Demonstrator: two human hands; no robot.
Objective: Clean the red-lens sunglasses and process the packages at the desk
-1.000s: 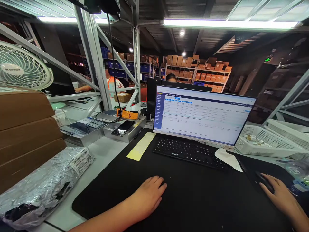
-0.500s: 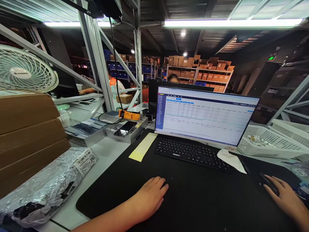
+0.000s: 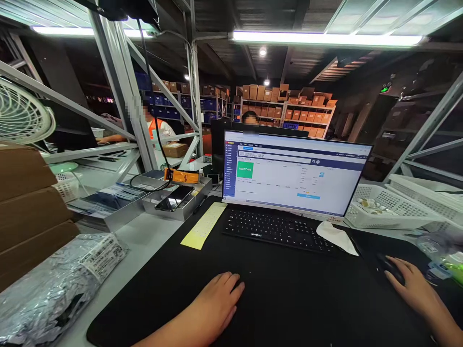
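Note:
My left hand (image 3: pixel 215 301) rests palm down on the black desk mat (image 3: pixel 289 289), its fingers loosely curled and holding nothing. My right hand (image 3: pixel 415 286) lies over a black mouse (image 3: pixel 388 267) at the mat's right side, fingers draped on it. A black keyboard (image 3: pixel 277 229) sits ahead of both hands. Behind it stands a monitor (image 3: pixel 292 171) showing a white page with a green square.
A silver foil package (image 3: pixel 54 289) with a label and stacked brown boxes (image 3: pixel 25 212) lie at the left. A yellow strip (image 3: pixel 202 225), a metal tray with a phone (image 3: pixel 175 198), a tissue (image 3: pixel 336 236) and white baskets (image 3: pixel 383 209) surround the keyboard. People sit behind the shelving.
The screen has switched from a table of rows to a page with a green square. My head has turned slightly right; both hands have stayed where they were.

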